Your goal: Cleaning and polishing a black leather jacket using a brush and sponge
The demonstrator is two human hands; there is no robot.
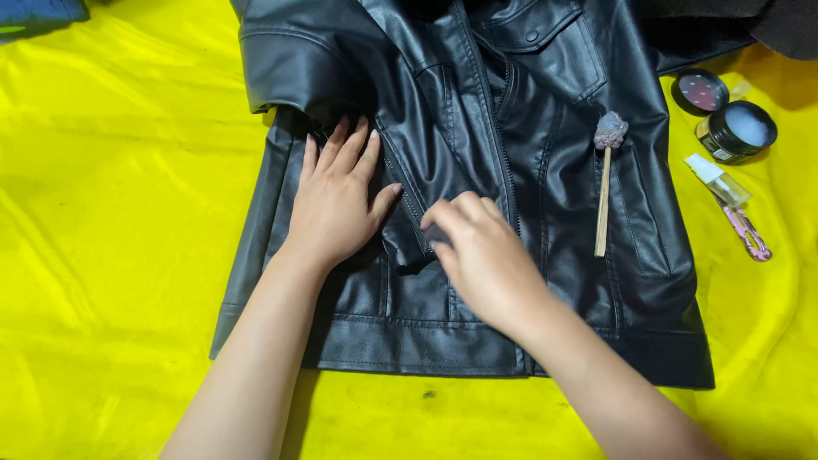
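Note:
A black leather jacket (545, 153) lies spread front-up on a yellow cloth (111, 221). My left hand (334, 198) rests flat on the jacket's left front, fingers apart, pressing the leather down. My right hand (481, 251) sits just right of it near the zipper, its curled fingers pinching a dark fold or small dark thing on the leather; what it grips is hidden. A wooden stick with a greyish wad at its tip (604, 183) lies on the jacket's right front, apart from both hands.
On the cloth at the right stand an open black jar with pale paste (740, 130), its lid (699, 92), and a small clear bottle with a pink part (731, 204). Dark cloth (767, 21) lies at the top right, blue cloth (38, 13) at the top left.

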